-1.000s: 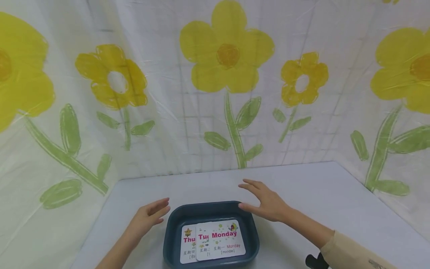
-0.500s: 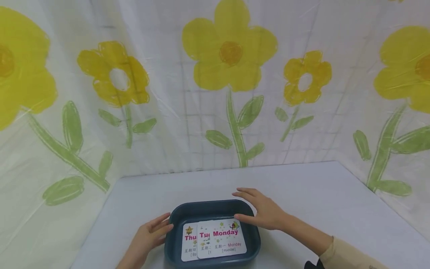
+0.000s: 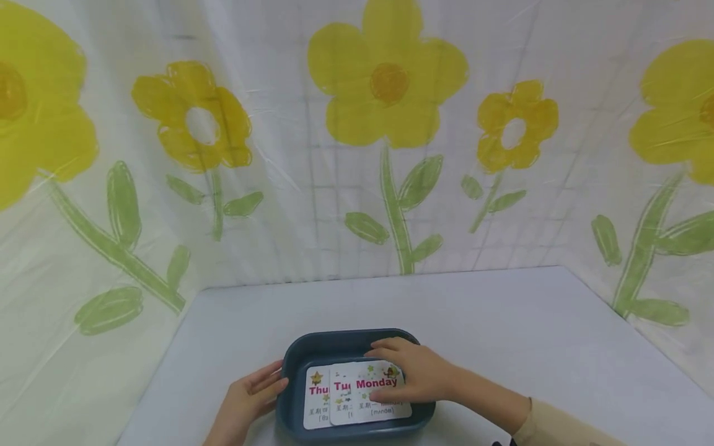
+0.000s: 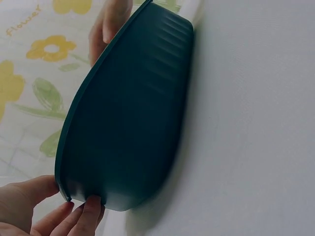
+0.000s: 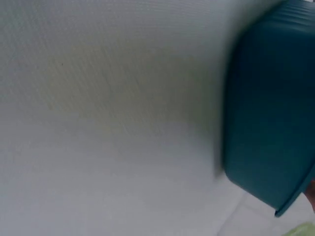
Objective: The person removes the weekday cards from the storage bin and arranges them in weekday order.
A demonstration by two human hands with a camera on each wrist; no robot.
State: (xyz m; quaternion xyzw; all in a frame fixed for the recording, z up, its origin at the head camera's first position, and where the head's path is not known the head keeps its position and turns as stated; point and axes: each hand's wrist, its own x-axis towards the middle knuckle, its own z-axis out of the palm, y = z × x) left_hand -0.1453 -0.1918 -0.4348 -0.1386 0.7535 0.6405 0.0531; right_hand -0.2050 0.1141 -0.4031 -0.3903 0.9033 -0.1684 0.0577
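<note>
A dark teal plastic tray [image 3: 329,344] sits on the white table with several overlapping flashcards inside. The "Monday" card [image 3: 365,402] lies on top, partly covering a "Tue…" card [image 3: 340,396], which overlaps a "Thu…" card [image 3: 315,402]. At the tray's left end, my left hand [image 3: 242,399] pinches the rim, thumb at the edge and fingers against the outer wall [image 4: 123,123], as the left wrist view shows. My right hand [image 3: 418,373] reaches over the right rim, thumb and fingers spread above the "Monday" card and hiding part of it.
The white table [image 3: 502,322] extends behind and to both sides of the tray. A pale curtain with yellow flowers [image 3: 389,83] hangs behind the table and along its sides. A dark object [image 3: 504,443] barely shows under the right sleeve at the bottom edge.
My left hand has come in from the left to the tray's rim. My right hand has moved down and left, from above the far right corner to over the cards.
</note>
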